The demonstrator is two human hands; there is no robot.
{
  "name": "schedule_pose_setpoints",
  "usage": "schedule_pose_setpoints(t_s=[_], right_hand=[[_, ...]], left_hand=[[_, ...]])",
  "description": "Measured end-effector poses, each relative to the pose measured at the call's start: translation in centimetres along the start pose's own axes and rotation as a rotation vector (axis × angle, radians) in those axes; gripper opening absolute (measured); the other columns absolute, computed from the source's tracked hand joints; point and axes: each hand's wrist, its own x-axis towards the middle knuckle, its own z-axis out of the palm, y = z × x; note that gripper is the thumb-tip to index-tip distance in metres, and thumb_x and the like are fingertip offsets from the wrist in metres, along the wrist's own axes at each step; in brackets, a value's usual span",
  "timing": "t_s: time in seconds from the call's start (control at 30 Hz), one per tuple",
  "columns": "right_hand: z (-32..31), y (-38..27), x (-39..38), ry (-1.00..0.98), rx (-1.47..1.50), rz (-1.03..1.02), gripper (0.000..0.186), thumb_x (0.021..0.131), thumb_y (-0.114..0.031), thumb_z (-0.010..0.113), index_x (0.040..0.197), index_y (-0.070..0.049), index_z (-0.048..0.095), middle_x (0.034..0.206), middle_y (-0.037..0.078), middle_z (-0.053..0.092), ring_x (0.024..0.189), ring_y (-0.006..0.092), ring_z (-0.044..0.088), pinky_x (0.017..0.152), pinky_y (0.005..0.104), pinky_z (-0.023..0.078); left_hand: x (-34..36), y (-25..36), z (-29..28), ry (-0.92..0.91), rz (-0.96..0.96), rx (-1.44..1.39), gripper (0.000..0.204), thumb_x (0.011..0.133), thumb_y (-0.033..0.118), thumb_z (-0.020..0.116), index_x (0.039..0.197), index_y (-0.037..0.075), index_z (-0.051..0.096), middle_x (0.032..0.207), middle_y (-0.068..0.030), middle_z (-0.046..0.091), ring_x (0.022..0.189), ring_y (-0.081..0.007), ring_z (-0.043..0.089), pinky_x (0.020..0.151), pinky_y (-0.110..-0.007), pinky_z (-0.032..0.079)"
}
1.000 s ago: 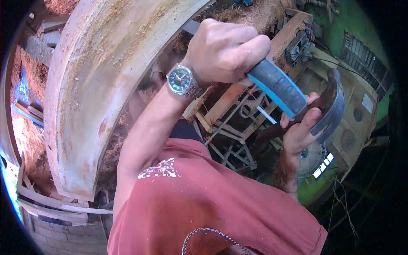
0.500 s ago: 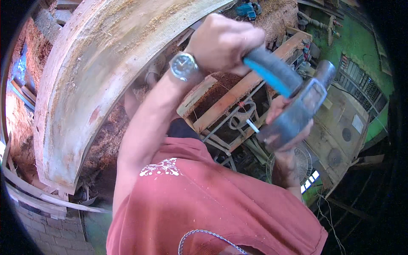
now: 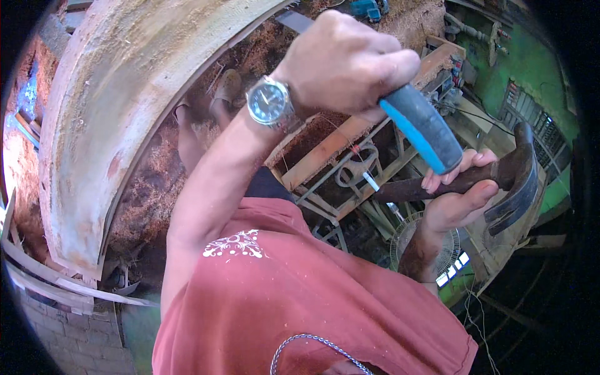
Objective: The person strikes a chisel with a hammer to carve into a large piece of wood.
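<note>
My left hand (image 3: 350, 65), with a watch on its wrist, is closed round a chisel. The chisel's black and teal handle (image 3: 425, 128) sticks out to the lower right of the fist. Its flat metal blade (image 3: 294, 22) shows at the upper left, close to the edge of a large, pale curved timber (image 3: 144, 81). My right hand (image 3: 459, 194) grips an adze by its dark wooden handle (image 3: 412, 189), near the head. The curved dark metal head (image 3: 522, 181) lies to the right of that hand. The butt of the chisel handle overlaps the right fingers; contact cannot be told.
Reddish wood shavings (image 3: 150, 206) cover the ground below the timber. A wooden beam (image 3: 331, 153) and a metal frame stand beyond my hands. A fan (image 3: 409, 234) is under my right forearm. A teal power tool (image 3: 365, 9) lies at the far edge.
The adze has turned, so its handle now points left and its head is farther right. My left hand with the chisel has moved slightly right, and its blade has come into view.
</note>
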Motion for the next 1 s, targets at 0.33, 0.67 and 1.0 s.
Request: schedule_pose_setpoints(t_s=[0.33,0.67,1.0], right_hand=[[-0.8,1.8,0.4,-0.043,-0.003,0.027,0.063,0.094,-0.069,0.053,0.109,-0.009,0.043,0.07,0.004,0.045,0.049,0.0134,0.045,0.043,0.0269,0.042],[-1.5,-4.3,3.0,-0.048,0.459,-0.675,0.055,0.092,-0.067,0.056,0.101,-0.013,0.059,0.072,-0.002,0.046,0.051,0.013,0.045,0.043,0.0285,0.039],[0.7,0.6,1.7,-0.151,-0.136,-0.104,0.056,0.097,-0.062,0.054,0.104,-0.007,0.046,0.074,0.002,0.046,0.052,0.0121,0.044,0.046,0.0253,0.039]], left_hand=[[1.5,-1.6,-0.5,0.045,0.018,0.066,0.026,0.073,0.021,0.071,0.074,0.01,0.048,0.059,-0.0048,0.044,0.05,-0.025,0.056,0.045,-0.038,0.045],[2.2,-1.5,-1.4,0.133,-0.098,-0.155,0.03,0.063,0.014,0.076,0.076,0.009,0.049,0.065,-0.0086,0.053,0.059,-0.0318,0.058,0.052,-0.041,0.046],[0.0,-0.1,0.7,0.052,-0.036,-0.046,0.018,0.069,0.021,0.077,0.076,0.014,0.061,0.065,-0.0033,0.057,0.057,-0.0247,0.062,0.051,-0.036,0.049]])
